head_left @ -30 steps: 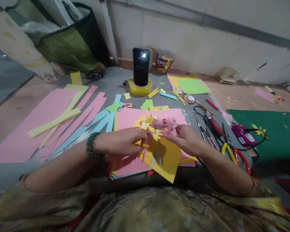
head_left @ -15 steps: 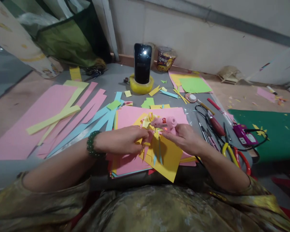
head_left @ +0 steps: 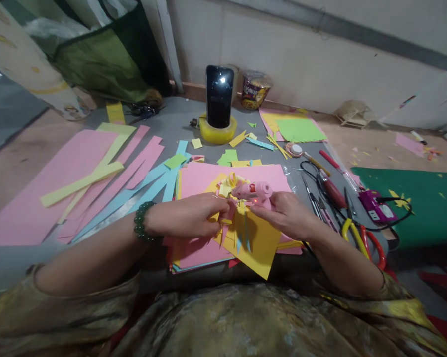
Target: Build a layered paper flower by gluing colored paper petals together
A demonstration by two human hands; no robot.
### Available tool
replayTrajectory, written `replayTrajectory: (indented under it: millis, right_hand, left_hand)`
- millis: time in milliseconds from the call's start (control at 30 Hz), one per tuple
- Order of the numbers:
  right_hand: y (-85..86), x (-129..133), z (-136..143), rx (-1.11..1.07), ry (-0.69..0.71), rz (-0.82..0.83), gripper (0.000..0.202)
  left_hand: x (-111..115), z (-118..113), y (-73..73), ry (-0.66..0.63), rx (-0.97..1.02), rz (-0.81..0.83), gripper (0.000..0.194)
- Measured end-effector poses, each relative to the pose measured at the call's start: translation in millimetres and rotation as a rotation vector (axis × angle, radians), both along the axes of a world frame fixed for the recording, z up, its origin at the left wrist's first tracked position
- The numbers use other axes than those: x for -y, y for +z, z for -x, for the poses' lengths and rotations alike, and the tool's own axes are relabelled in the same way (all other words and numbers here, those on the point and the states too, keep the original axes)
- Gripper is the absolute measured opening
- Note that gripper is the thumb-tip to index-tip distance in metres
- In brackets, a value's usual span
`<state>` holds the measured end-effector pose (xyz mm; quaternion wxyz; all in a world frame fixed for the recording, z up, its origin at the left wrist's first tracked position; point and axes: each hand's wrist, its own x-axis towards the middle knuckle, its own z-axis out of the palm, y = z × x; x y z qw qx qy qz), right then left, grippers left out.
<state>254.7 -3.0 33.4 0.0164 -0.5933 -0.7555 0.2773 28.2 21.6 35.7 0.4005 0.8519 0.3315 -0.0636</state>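
Observation:
My right hand (head_left: 288, 213) is wrapped round the handle of a pink glue gun (head_left: 255, 191), a small orange light glowing on it. Its nozzle points left at a paper decoration (head_left: 227, 187) of yellow and pink curled strips, with pink and blue pointed strips hanging below. My left hand (head_left: 195, 215) pinches that decoration from the left; its fingertips are partly hidden. Whether the nozzle touches the paper I cannot tell. Beneath both hands lie a yellow sheet (head_left: 264, 243) and a stack of pink paper (head_left: 197, 183).
Pink, yellow and blue paper strips (head_left: 141, 163) lie to the left. A phone (head_left: 219, 96) stands in a yellow tape roll (head_left: 218, 131) at the back, beside a noodle cup (head_left: 255, 90). On the right are scissors (head_left: 351, 228), a red-handled tool (head_left: 333, 188) and a purple power block (head_left: 377, 206) with a cord.
Almost nothing differs. Both hands keep their holds, and the glue gun has shifted very slightly against the paper decoration.

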Motion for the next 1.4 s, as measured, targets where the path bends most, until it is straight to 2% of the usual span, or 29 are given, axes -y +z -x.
replayTrajectory:
  millis: [167, 333, 500, 633, 800, 900, 967, 1067, 1167, 1233, 1300, 1400]
  right_hand:
    - [-0.2, 0.6, 0.6, 0.032, -0.077, -0.008, 0.048]
    - [-2.5, 0.8, 0.9, 0.0, -0.053, -0.001, 0.048]
    - [-1.4, 1.4, -1.9, -0.034, -0.065, 0.014, 0.05]
    - [4.3, 7.7, -12.1, -0.177, -0.092, 0.01, 0.053]
    - [12.1, 20.2, -20.0, -0.504, -0.19, -0.185, 0.042]
    - [8.8, 22.9, -15.8, -0.615, -0.176, -0.226, 0.038]
    - [3.8, 21.0, -10.2, -0.555, -0.137, -0.175, 0.036]
    - [-2.4, 15.3, -1.2, -0.345, -0.137, -0.096, 0.034]
    - [-2.0, 12.4, 3.4, -0.137, -0.133, -0.068, 0.039]
    - [1.5, 14.0, 3.1, -0.074, -0.11, -0.054, 0.042]
    - [5.3, 17.5, 0.8, -0.101, -0.119, -0.053, 0.042]
    - [7.9, 22.2, -6.2, -0.313, -0.173, -0.123, 0.038]
  left_hand:
    - [0.5, 0.8, -1.0, -0.001, 0.028, -0.005, 0.015]
    - [0.4, 2.1, -4.0, -0.024, 0.095, -0.017, 0.012]
    - [0.3, 3.2, -5.6, -0.012, 0.065, -0.019, 0.011]
    - [1.0, 3.3, -3.7, -0.021, 0.056, -0.01, 0.015]
    - [2.0, 2.8, -1.7, -0.024, 0.029, -0.045, 0.008]
    - [1.8, 3.0, -3.1, -0.034, 0.033, -0.054, 0.009]
    - [1.9, 2.8, -3.3, -0.033, 0.029, -0.054, 0.009]
    - [2.8, 1.9, -1.7, -0.026, 0.029, -0.044, 0.01]
    - [3.8, 1.6, -0.6, -0.018, 0.031, -0.043, 0.009]
    - [4.0, 2.2, -1.6, -0.015, 0.041, -0.052, 0.008]
    - [3.6, 3.2, -3.7, -0.024, 0.073, -0.06, 0.008]
    - [3.0, 4.6, -6.6, -0.049, 0.118, -0.082, 0.008]
